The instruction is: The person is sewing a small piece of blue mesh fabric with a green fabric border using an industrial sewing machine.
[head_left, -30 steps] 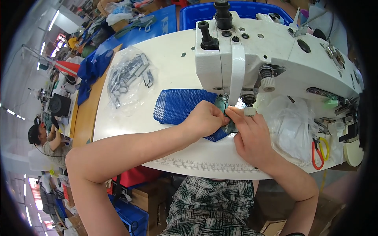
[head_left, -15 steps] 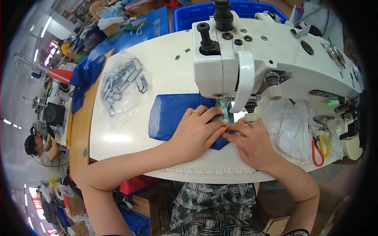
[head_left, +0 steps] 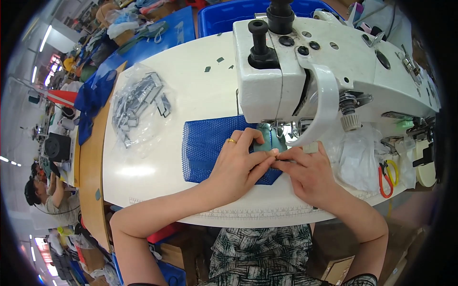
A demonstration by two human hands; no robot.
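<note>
A blue mesh fabric piece point(head_left: 205, 148) lies flat on the white sewing table, its right part under the sewing machine's needle area point(head_left: 281, 128). On it by the presser foot is a small grey-green fabric piece point(head_left: 270, 138). My left hand point(head_left: 238, 157), with a ring on one finger, rests over the mesh, thumb and forefinger pinched at the green piece's near edge. From the other side my right hand point(head_left: 305, 171) meets it, its fingertips closed at the same edge. A small pale block-like part point(head_left: 311, 147) shows by its upper fingers; whether it is held I cannot tell.
The white sewing machine point(head_left: 272, 90) towers just beyond my hands. At left lies a clear bag of dark-edged pieces point(head_left: 140, 105). Clear plastic bags point(head_left: 358, 159) and red-and-yellow-handled snips point(head_left: 387, 178) sit at right. A blue bin point(head_left: 214, 19) stands behind. Another person point(head_left: 52, 190) works far left.
The view has shifted slightly, so the machine appears larger and farther right. My hands keep nearly the same pinch, and more of the green piece shows between them and the presser foot.
</note>
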